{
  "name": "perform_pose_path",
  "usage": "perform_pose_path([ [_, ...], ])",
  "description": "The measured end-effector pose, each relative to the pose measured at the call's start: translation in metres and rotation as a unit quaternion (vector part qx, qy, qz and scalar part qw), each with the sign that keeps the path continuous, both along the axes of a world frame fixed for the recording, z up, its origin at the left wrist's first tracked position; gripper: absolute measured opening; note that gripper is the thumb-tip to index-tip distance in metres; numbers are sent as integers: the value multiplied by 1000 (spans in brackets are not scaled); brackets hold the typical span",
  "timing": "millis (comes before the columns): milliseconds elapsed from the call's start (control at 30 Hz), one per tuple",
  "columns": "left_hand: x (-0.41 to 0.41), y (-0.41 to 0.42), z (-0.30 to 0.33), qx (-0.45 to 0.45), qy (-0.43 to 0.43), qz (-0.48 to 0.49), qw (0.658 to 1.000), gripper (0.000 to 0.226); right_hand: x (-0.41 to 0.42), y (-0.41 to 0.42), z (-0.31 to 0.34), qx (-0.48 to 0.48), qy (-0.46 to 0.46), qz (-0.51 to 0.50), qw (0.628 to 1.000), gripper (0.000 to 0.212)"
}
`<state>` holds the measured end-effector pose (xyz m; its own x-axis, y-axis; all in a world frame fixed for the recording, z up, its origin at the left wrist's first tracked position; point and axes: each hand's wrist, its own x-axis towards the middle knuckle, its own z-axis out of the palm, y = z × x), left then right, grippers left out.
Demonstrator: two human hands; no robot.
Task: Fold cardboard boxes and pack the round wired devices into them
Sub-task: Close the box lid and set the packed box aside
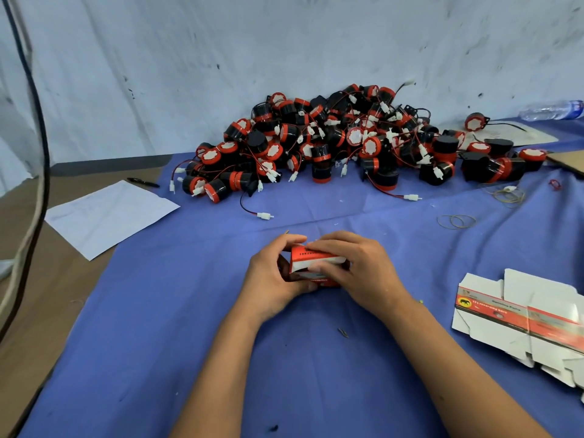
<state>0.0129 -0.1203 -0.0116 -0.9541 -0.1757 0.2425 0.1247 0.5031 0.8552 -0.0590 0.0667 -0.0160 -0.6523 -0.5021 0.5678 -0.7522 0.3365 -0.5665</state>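
A small red-and-white cardboard box (pixel 311 267) sits gripped between the left hand (pixel 271 273) and right hand (pixel 357 267), one flap partly open. Black-and-red round wired devices (pixel 331 143) lie heaped well beyond the hands. Flat unfolded box blanks (pixel 521 317) lie right of the right hand.

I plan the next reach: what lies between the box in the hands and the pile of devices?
Head view: mostly bare blue cloth between the box and the pile; one white connector.

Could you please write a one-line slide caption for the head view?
Both hands, left and right, fold a red-and-white box before a pile of wired devices.
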Motion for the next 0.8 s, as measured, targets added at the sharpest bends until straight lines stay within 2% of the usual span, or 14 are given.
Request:
perform_pose_path([
  [67,-1,4,1,-6,2,-10,1000,75,3,-1,3,-23,1,-30,999,30],
  [200,-2,8,1,-11,21,-9,1000,71,9,-7,5,-11,0,-69,998,27],
  [300,-2,7,0,-8,20,6,1000,74,11,-6,3,-28,-62,-49,996,28],
  [400,-2,7,0,-10,15,8,1000,78,13,-5,5,-88,-111,-37,989,25],
  [533,-3,6,-2,2,9,22,1000,80,13,-6,8,-66,-54,-21,996,16],
  [633,-3,4,-2,0,11,41,999,76,10,-2,7,-31,-18,4,999,21],
  [800,-2,-2,-4,32,7,16,999,62,8,-2,3,-71,20,-36,997,13],
])
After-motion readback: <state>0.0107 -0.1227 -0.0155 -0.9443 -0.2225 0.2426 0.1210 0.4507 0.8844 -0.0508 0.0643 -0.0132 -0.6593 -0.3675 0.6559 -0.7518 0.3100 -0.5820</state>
